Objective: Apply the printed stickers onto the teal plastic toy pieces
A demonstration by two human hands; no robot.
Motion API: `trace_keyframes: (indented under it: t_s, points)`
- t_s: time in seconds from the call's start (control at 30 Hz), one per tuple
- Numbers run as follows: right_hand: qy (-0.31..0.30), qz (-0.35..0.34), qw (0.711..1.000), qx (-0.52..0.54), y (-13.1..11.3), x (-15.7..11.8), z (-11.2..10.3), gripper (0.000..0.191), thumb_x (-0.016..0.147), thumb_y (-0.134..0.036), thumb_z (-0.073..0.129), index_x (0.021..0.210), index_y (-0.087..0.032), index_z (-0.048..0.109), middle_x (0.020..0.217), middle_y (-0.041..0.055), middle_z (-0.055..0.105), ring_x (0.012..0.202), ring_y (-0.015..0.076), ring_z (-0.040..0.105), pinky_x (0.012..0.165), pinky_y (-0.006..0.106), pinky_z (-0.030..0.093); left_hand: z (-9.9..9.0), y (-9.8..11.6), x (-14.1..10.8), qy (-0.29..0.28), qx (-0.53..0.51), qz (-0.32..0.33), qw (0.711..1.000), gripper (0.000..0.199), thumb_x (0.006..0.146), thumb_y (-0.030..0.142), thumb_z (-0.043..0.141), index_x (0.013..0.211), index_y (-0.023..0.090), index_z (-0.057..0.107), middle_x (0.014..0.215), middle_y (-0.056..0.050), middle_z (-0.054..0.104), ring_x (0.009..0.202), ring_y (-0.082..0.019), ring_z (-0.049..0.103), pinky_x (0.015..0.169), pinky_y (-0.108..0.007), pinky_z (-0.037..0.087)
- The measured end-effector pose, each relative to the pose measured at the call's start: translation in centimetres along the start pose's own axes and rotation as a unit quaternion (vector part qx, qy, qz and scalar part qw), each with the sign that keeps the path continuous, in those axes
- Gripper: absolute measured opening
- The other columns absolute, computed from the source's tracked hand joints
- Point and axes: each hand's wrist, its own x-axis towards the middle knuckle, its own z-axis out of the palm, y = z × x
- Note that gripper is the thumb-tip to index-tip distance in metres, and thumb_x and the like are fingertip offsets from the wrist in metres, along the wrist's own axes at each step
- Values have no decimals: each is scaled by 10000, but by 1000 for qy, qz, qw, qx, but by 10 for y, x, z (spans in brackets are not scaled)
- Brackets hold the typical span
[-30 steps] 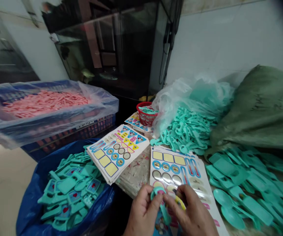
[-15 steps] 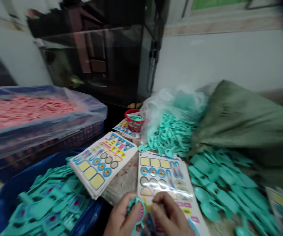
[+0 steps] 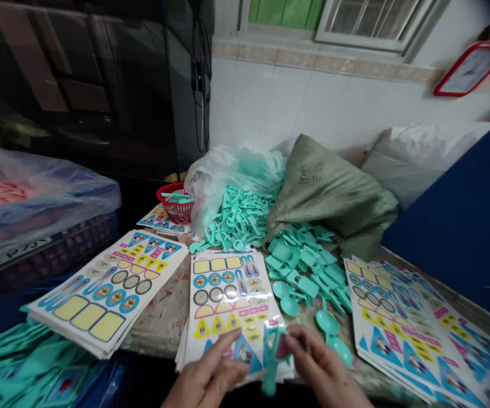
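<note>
My right hand pinches a teal plastic piece with a handle pointing down, held over the front edge of the middle sticker stack. Just left of it is my left hand, its fingers apart and nothing in them. A second sticker stack lies to the left, and more sheets are spread on the right. Teal scoops and spoons lie in a pile beyond my right hand.
A clear bag spills small teal pieces beside a red basket. A green sack leans behind the pile. Teal pieces fill a blue-lined container at lower left. A blue crate stands at left, a blue panel at right.
The view has swung right, bringing in the right-hand sheets and blue panel. My left hand has let go of its round teal piece; my right hand now holds a teal piece.
</note>
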Motion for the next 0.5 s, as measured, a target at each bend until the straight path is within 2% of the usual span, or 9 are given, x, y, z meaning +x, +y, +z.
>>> trace_keyframes:
  t_s: [0.13, 0.2, 0.27, 0.4, 0.5]
  points:
    - [155, 49, 987, -21, 10, -39, -59, 324, 820, -538, 525, 868, -221, 570, 607, -60, 397, 515, 90, 342, 456, 180, 296, -3, -4, -4, 53, -2, -24, 998, 442, 838, 499, 469, 1190, 253, 570, 958, -14, 747, 911, -166, 686, 877, -256, 509]
    - [218, 59, 973, -55, 10, -60, -85, 332, 801, -539, 547, 894, -222, 581, 602, -55, 419, 520, 97, 377, 463, 182, 327, -6, -6, -4, 74, 18, -24, 997, 427, 825, 512, 483, 1143, 250, 595, 941, -9, 751, 891, -166, 693, 869, -249, 515]
    - [264, 69, 957, -101, 7, -80, -104, 341, 775, -538, 569, 898, -221, 602, 647, -29, 507, 569, 117, 459, 499, 191, 386, -7, -7, -5, 87, 40, -18, 995, 421, 812, 523, 494, 1108, 248, 610, 925, -5, 753, 868, -166, 699, 860, -246, 522]
    - [281, 112, 931, -203, 12, -111, -129, 374, 751, -571, 525, 838, -222, 631, 786, 27, 660, 754, 201, 606, 622, 235, 488, -7, -4, -8, 90, 58, -2, 994, 405, 805, 513, 505, 1076, 236, 625, 905, -4, 755, 847, -162, 703, 854, -238, 528]
    - [241, 166, 920, -262, 41, -130, -144, 395, 689, -596, 517, 779, -240, 663, 830, 35, 717, 839, 255, 653, 714, 287, 521, -7, -3, -9, 92, 54, 6, 994, 384, 821, 490, 498, 1081, 236, 624, 916, -2, 752, 858, -154, 700, 867, -235, 523]
